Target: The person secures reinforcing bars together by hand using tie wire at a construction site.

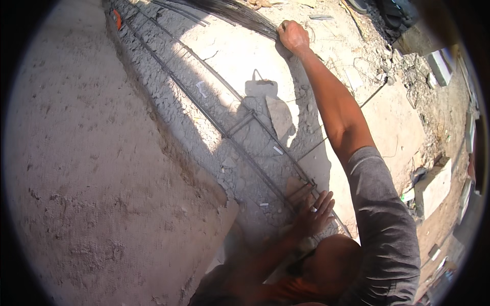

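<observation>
My right arm reaches far forward, and my right hand [294, 36] is closed at the near end of a bundle of thin dark wires [240, 15]. Nearer to me, my left hand [317, 213] has its fingers stretched out over a steel rebar frame [224, 134]. Whether its palm touches the bars is hard to tell. Two long bars joined by short crosspieces make up the frame, which lies diagonally on rubble-strewn ground. A rounded brown shape [337, 255] beside my left forearm is too shaded to make out.
A rough plastered wall [102, 168] fills the left side. A small orange object [117, 20] lies near the frame's far end. Rubble and loose wire [375, 71] cover the ground at right, with a pale slab [433, 188] farther right. One thin rod [375, 96] passes behind my right arm.
</observation>
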Motion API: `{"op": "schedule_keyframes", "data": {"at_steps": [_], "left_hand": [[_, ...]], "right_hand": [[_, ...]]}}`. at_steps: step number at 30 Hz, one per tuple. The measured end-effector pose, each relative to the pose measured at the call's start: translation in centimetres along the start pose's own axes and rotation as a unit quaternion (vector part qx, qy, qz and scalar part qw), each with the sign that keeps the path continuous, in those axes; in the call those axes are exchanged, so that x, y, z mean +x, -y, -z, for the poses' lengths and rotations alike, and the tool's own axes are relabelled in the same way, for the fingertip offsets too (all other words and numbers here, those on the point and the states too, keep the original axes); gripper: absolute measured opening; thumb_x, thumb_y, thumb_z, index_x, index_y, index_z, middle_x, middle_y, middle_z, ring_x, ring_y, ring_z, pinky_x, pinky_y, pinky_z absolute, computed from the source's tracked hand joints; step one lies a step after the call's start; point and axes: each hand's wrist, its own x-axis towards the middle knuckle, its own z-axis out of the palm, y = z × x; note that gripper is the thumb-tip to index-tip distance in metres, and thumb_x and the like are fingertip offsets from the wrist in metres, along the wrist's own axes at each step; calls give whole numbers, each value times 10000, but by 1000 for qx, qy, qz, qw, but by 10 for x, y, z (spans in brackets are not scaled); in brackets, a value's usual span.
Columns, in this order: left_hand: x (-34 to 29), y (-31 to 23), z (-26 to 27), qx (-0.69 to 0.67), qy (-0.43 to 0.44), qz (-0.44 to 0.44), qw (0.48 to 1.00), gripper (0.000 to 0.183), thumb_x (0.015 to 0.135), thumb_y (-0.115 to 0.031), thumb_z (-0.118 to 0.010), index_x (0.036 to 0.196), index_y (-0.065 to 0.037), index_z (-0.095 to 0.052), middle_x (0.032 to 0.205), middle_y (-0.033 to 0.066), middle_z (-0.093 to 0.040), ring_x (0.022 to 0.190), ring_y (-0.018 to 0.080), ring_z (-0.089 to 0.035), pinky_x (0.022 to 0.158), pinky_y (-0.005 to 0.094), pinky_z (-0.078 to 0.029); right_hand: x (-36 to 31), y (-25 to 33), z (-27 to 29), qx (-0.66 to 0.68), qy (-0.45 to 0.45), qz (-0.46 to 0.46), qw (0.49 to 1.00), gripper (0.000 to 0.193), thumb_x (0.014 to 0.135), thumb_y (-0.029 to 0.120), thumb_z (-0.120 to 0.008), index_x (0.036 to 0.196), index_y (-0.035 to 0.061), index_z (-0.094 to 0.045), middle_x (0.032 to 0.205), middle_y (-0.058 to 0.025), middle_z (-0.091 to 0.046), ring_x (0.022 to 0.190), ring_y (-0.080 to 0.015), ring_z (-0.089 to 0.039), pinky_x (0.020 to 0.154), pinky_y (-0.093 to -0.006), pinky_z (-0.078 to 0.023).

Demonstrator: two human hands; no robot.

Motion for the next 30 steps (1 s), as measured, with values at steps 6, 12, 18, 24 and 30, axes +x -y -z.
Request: {"op": "schedule_keyframes", "data": {"at_steps": [6,12,18,24,30], "left_hand": [[1,4,0,8,-15,0,1000,501,844,-407,-626,1196,-52,-587,1384,123,-477,1366,280,-337,1051,545,-313],[-2,1,-5,8,-2,11,1000,500,877,-428,-583,1216,-61,-582,1393,125,-470,1361,280,-343,1051,547,-307],[-3,0,-8,6,-14,3,1000,500,878,-402,-586,1222,-40,-569,1404,135,-460,1365,278,-349,1057,538,-291],[-1,4,-10,9,-18,-2,1000,508,864,-393,-603,1222,-35,-564,1396,144,-464,1339,277,-383,999,543,-349],[3,5,-6,5,-2,-10,1000,499,866,-390,-605,1220,-39,-566,1391,137,-468,1331,275,-389,970,536,-377]], "right_hand": [[-3,-8,-7,68,-62,18,996,281,893,284,-560,971,29,-646,975,-187,-659,965,-359,-612,860,-462,-463],[3,-16,-4,127,-44,21,991,251,876,285,-580,966,65,-659,949,-180,-670,916,-343,-629,831,-431,-479],[2,-34,-2,122,-19,48,991,289,858,318,-611,992,68,-665,932,-157,-683,934,-307,-647,855,-413,-487],[-24,-51,4,-123,31,64,990,437,811,374,-656,1065,18,-637,1020,-186,-666,1005,-316,-627,895,-414,-490],[-26,-44,15,-150,128,31,980,393,812,306,-595,1085,24,-627,1008,-179,-670,982,-326,-634,880,-421,-494]]}}
